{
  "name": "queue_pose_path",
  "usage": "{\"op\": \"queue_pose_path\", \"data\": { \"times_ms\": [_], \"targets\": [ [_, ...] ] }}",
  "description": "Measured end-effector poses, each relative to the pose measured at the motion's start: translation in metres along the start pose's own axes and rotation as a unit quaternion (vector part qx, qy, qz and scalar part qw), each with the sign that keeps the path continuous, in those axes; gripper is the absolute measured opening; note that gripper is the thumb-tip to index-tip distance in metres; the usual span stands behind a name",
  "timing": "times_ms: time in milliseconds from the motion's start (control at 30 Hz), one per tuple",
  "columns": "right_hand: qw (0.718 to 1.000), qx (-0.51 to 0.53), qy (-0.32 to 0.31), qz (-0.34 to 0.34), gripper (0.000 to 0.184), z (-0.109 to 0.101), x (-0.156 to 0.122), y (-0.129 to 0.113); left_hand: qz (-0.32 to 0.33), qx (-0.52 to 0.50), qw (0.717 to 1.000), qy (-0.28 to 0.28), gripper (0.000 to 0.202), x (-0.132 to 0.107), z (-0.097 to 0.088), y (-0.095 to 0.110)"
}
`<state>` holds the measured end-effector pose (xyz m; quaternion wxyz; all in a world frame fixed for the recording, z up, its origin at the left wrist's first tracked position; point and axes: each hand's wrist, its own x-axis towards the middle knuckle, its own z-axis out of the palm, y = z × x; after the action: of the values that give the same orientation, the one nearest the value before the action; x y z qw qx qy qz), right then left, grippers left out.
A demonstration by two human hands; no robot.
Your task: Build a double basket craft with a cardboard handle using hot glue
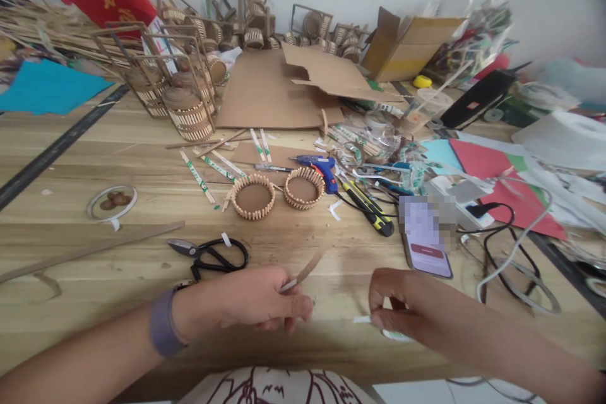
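Everything here is placed from the blue glue gun lying on the counter. Nearer the person than the glue gun, the left hand is curled, its grip closed on a thin brown strip that slants up past the thumb. Nearer and to the right of the glue gun, the right hand has its grip pinched on a small white strip; a pale green-and-white piece shows beneath, and whether it is held I cannot tell. Just left of the glue gun sits one round stick-walled basket, with a second basket farther left. Black-handled scissors lie nearer and left of it, a yellow-and-black cutter nearer and right.
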<state>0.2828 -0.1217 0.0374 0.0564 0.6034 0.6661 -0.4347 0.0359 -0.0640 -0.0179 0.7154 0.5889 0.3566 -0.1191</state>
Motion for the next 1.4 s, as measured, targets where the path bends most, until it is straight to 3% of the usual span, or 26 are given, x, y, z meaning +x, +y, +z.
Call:
{"op": "queue_pose_path", "data": {
  "times_ms": [100, 233, 367, 433, 633, 700, 767, 833, 900, 1000, 1067, 1400],
  "targets": [
    [0.999, 0.013, -0.024, -0.038, 0.013, -0.012, -0.009, -0.001, -0.039, -0.039, 0.997, -0.062, 0.052, 0.003, -0.002, -0.003],
    [0.991, -0.004, -0.019, -0.136, 0.018, -0.018, -0.003, -0.007, -0.072, 0.005, 0.991, -0.114, 0.049, 0.007, -0.002, 0.007],
    [0.982, -0.035, -0.071, -0.174, 0.016, -0.018, 0.016, -0.013, -0.042, 0.046, 0.976, -0.207, 0.045, 0.007, -0.004, 0.016],
    [0.981, -0.052, -0.098, -0.16, 0.014, -0.018, 0.025, -0.015, -0.007, 0.052, 0.974, -0.219, 0.048, 0.005, -0.007, 0.015],
    [0.98, -0.033, -0.166, -0.109, 0.015, -0.013, 0.046, -0.012, 0.051, 0.161, 0.976, -0.135, 0.045, -0.002, -0.012, 0.013],
    [0.981, -0.024, -0.164, -0.102, 0.014, -0.01, 0.053, -0.007, 0.071, 0.265, 0.961, -0.039, 0.034, -0.004, -0.009, 0.012],
    [0.982, -0.013, -0.167, -0.09, 0.014, -0.007, 0.059, -0.001, 0.112, 0.387, 0.907, 0.121, 0.024, -0.005, -0.003, 0.009],
    [0.981, 0.0, -0.173, -0.085, 0.015, -0.005, 0.065, 0.005, 0.171, 0.494, 0.82, 0.231, 0.02, -0.005, 0.005, 0.003],
    [0.981, 0.006, -0.171, -0.087, 0.015, -0.004, 0.07, 0.008, 0.245, 0.557, 0.757, 0.237, 0.021, -0.004, 0.014, -0.004],
    [0.983, 0.007, -0.163, -0.082, 0.013, -0.004, 0.074, 0.009, 0.326, 0.582, 0.722, 0.183, 0.016, -0.001, 0.025, -0.016],
    [0.984, 0.005, -0.162, -0.067, 0.013, -0.003, 0.074, 0.009, 0.337, 0.603, 0.702, 0.172, 0.011, 0.003, 0.03, -0.022],
    [0.992, 0.002, -0.126, -0.023, 0.014, -0.005, 0.067, 0.02, 0.343, 0.637, 0.66, 0.204, 0.017, 0.019, 0.036, -0.04]
  ]
}}
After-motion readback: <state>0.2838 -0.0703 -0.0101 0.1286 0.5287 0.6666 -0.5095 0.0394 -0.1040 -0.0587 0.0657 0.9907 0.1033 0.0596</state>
